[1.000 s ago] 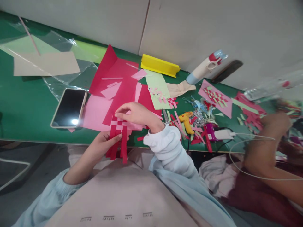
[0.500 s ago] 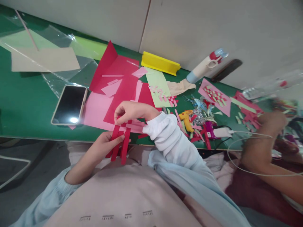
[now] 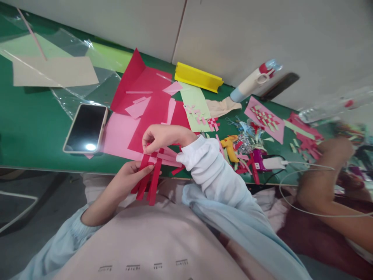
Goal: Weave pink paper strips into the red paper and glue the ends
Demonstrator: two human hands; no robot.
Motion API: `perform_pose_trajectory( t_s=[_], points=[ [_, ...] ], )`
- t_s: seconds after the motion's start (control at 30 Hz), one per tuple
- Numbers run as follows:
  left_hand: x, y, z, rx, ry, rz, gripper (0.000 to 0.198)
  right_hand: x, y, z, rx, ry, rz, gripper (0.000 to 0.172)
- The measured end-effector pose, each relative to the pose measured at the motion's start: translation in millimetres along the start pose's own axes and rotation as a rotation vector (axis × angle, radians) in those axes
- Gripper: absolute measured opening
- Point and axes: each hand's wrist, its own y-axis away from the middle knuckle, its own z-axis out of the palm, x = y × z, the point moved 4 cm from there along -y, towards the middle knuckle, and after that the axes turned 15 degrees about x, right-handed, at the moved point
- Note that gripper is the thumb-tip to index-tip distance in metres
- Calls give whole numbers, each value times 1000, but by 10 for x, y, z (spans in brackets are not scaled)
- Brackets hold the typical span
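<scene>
My left hand is closed on several red paper strips, which hang down past the table edge over my lap. Pink paper strips cross the red ones and stick out to the right. Above it, my right hand pinches the upper end of the strips with thumb and fingertips; the exact spot is partly covered by the fingers. Behind my hands lie a red paper sheet and a pink paper sheet.
A phone lies left. Rightward are a woven piece on green paper, a yellow holder, a tumbler, a yellow glue-gun-like tool, paper scraps and a white cable. A co-worker's arm is at far right.
Almost nothing differs. My right hand and the strips have shifted very slightly to the right, and both hands keep their grip.
</scene>
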Motion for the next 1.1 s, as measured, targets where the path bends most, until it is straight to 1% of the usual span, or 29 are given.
perform_pose_trajectory(
  t_s=[0.17, 0.33, 0.43, 0.5, 0.57, 0.63, 0.67, 0.7, 0.77, 0.8, 0.87, 0.9, 0.93, 1.03, 1.1],
  points=[
    [-22, -23, 1, 18, 30, -15, 36, 9, -73, 72, -50, 82, 17, 14],
    [-20, -20, 20, 5, 59, -56, 39, 19, -146, 128, -104, 76, 4, 7],
    [-19, -17, 21, 9, 86, -67, 40, 3, -163, 122, -107, 74, 8, 6],
    [-23, -25, 14, 21, 108, -61, 40, -15, -142, 87, -95, 86, 13, 11],
    [-30, -44, -4, 44, 127, -37, 40, -32, -83, -3, -17, 93, 14, 25],
    [-35, -69, -35, 86, 152, 2, 38, -36, 21, -157, 172, 90, 19, 45],
    [-38, -81, -53, 113, 171, 17, 37, -34, 91, -227, 254, 82, 12, 51],
    [-42, -91, -69, 141, 195, 24, 36, -29, 166, -291, 348, 85, -1, 51],
    [-50, -104, -92, 192, 244, 9, 36, -21, 317, -359, 508, 142, -59, 40],
    [-52, -106, -97, 211, 265, -5, 36, -12, 381, -348, 557, 181, -94, 32],
    [-46, -104, -100, 239, 296, -31, 38, 27, 466, -227, 559, 256, -143, 14],
    [-40, -101, -99, 247, 306, -43, 39, 58, 491, -139, 551, 304, -155, 9],
    [-33, -98, -99, 255, 315, -54, 40, 94, 508, -44, 543, 352, -162, 8],
    [-27, -90, -108, 283, 319, -99, 41, 217, 531, 225, 527, 476, -150, 13],
    [-39, -90, -116, 293, 303, -130, 40, 272, 538, 345, 539, 546, -174, 15]
  ],
)
